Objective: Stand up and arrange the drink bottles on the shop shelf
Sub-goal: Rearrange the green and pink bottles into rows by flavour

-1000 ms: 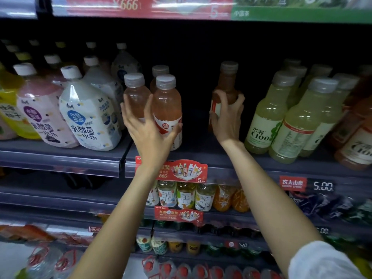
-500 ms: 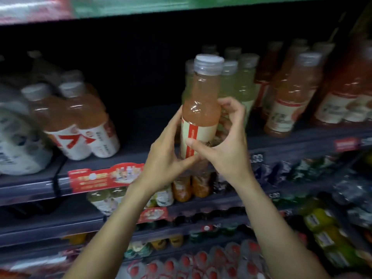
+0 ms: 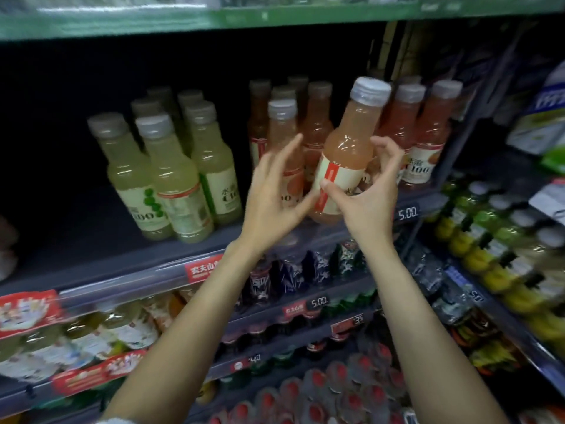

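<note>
Setting: shop drinks aisle, dark-backed shelving in several tiers, much of it blurred toward the edges.
Shelf: grey shelf [image 3: 91, 258] carrying the upright bottles, its front edge fitted with a price strip reading 5.00 [image 3: 408, 213] near the right end.
Held bottle: peach-pink bottle [image 3: 347, 154] with a grey cap and a white label bearing a red stripe; it is tilted, cap leaning to the right, its base low over the front edge of the shelf, in front of the pink row.
Right hand: right hand [image 3: 367, 197] closed round the lower half of the held bottle; thumb pressed on the label's front, curled fingers [image 3: 385, 149] wrapping the right side and back of the body.
Left hand: left hand [image 3: 272, 203] spread wide, fingers long and apart; its palm edge and thumb side lie against the bottle's lower left, near the base. Whether it bears any weight cannot be told.
Pink row: pink bottles [image 3: 315, 130] standing upright behind and on both sides of the held one, reaching to the right end of the shelf.
Yellow-green row: yellow-green bottles [image 3: 171, 179] upright in a cluster left of the pink ones, near the front edge, well apart from both hands.
Lower tiers: smaller drinks in rows under red promotional tags [image 3: 27, 310], too blurred to read.
</note>
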Tool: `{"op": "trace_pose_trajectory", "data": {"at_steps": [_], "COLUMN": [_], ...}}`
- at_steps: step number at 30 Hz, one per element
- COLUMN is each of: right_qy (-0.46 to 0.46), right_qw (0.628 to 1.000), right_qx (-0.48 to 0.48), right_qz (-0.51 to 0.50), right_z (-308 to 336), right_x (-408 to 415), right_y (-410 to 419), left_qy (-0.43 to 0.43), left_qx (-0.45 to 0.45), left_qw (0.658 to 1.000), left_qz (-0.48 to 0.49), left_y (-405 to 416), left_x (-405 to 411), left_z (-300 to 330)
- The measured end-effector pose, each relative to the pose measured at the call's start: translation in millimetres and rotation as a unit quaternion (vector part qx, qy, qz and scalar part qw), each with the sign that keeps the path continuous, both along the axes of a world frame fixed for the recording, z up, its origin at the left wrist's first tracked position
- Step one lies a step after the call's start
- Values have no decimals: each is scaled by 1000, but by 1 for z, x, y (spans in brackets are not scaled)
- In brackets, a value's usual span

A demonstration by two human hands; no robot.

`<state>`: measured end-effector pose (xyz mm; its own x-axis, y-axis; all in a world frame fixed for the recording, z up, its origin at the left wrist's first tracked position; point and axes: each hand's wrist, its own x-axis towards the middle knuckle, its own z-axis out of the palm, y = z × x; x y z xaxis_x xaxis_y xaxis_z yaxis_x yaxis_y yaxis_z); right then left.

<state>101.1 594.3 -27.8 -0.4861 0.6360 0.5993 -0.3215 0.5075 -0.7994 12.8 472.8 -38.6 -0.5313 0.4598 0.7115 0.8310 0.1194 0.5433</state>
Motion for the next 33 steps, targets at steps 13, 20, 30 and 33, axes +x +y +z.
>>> {"op": "trace_pose_trajectory", "data": {"at_steps": [13, 20, 30, 33], "right_qy": [-12, -89, -145, -148], "right_qw": [997, 982, 950, 949], "right_qx": [64, 169, 265, 269], "right_qz": [-49, -11, -77, -71], "right_z": [-33, -34, -38, -38], "right_x": [-62, -59, -52, -51], "right_y": [17, 30, 17, 18], "left_qy": [-77, -79, -41, -80], "left_qx": [2, -1, -65, -61], "left_qw": [992, 993, 972, 972], "left_qz": [101, 86, 223, 214], "left_y": [18, 12, 22, 24], "left_x": [-34, -38, -34, -31], "left_z": [-18, -17, -21, -17]}}
